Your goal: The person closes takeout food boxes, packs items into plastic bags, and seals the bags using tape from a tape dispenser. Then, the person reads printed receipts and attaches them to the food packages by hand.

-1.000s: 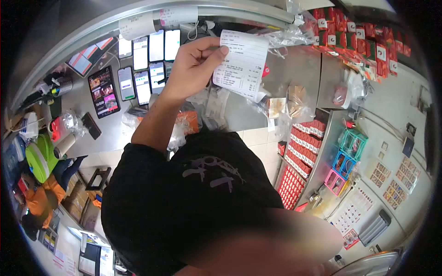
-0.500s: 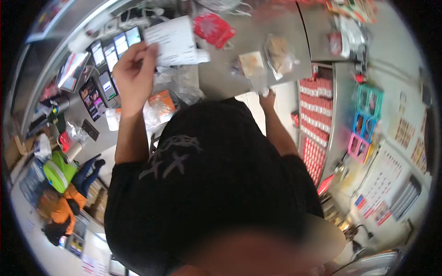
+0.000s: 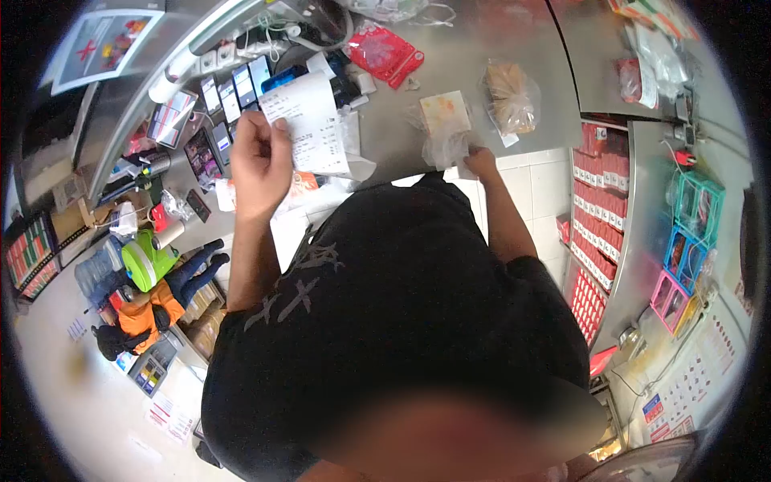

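My left hand [image 3: 263, 165] is closed on a long white printed receipt [image 3: 313, 128], pinched between thumb and fingers and held up above the steel counter [image 3: 401, 153]. The receipt's lower end curls outward. At the counter's near edge, my right hand [image 3: 480, 163] is closed on the gathered end of a clear plastic bag [image 3: 450, 147]. A flat, pale square item [image 3: 444, 112] with orange marks lies at that bag's far end; its kind is unclear. Beside it rests another clear bag with a brown, folded item [image 3: 511, 96] inside.
Several phones [image 3: 229, 98] stand in rows at the counter's left back. A red packet [image 3: 384, 55] lies at the back. Red boxes [image 3: 598, 189] fill a shelf on the right, near coloured baskets [image 3: 697, 205]. A person in an orange top [image 3: 138, 317] stands at the left.
The whole view has shifted. My left hand has tilted the receipt and brought it closer to my body, showing more of its print. My right hand stays at the plastic bag.
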Demonstrator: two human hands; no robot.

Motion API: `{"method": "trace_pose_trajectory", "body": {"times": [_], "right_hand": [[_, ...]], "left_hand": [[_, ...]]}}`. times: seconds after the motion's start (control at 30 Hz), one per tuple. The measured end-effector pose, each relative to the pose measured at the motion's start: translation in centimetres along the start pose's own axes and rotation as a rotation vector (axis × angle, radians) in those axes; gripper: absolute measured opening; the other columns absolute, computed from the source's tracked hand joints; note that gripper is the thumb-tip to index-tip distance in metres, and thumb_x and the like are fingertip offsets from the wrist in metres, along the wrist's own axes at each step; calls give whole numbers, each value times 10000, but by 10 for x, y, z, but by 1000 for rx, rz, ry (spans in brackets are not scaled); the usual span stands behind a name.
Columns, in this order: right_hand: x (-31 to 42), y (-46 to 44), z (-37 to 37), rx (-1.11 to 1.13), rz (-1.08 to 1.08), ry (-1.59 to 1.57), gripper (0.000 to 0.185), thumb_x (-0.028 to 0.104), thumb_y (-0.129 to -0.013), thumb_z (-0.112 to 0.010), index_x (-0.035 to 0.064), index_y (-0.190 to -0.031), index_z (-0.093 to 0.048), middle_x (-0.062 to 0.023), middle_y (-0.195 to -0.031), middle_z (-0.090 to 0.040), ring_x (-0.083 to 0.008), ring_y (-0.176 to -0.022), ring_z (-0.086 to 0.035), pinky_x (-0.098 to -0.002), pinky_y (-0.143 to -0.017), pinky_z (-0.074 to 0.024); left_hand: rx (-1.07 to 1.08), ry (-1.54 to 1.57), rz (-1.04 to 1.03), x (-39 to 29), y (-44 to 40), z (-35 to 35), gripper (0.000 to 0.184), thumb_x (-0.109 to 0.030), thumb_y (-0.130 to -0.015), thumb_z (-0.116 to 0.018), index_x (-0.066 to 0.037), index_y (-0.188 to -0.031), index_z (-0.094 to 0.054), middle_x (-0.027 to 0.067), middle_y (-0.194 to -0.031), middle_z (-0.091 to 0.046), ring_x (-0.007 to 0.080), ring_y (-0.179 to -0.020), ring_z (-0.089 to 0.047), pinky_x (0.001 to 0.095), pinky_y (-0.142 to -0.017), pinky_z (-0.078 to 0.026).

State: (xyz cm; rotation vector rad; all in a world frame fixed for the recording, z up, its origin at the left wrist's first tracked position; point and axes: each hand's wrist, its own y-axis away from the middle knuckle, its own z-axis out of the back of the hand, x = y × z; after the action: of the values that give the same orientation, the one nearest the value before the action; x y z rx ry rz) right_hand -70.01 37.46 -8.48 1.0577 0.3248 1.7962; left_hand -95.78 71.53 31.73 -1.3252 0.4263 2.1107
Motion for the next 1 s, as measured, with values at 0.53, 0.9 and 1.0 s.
{"method": "trace_pose_trajectory", "body": {"times": [0.53, 0.9, 1.0], "right_hand": [[308, 228, 196, -316, 606, -1024, 484, -96, -925, -559, 4, -1392, -477, -51, -1038, -666, -105, -862, -641, -217, -702, -496], [361, 88, 91, -113, 341, -739, 55, 16, -836, -665, -12, -871, -695, -109, -1024, -665, -147, -724, -635, -283, -655, -510], [322, 14, 9, 57, 432, -558, 136, -7, -853, -662, 11, -984, -691, -116, -937, -697, -172, -667, -654, -313, -615, -537]], "left_hand": [[137, -25, -268, -42, -42, 4, 186, -60, -893, -653, -2, -806, -499, 118, -589, -437, 157, -522, -413, 341, -498, -353], [-157, -26, -26, 107, -44, 68, 220, -96, -992, -507, -36, -1199, -555, 259, -816, -676, 432, -788, -691, 477, -660, -511], [-70, -333, 133, 194, -27, 88, 334, -112, -969, -529, -73, -1299, -564, 295, -899, -686, 510, -887, -652, 579, -758, -513]]}}
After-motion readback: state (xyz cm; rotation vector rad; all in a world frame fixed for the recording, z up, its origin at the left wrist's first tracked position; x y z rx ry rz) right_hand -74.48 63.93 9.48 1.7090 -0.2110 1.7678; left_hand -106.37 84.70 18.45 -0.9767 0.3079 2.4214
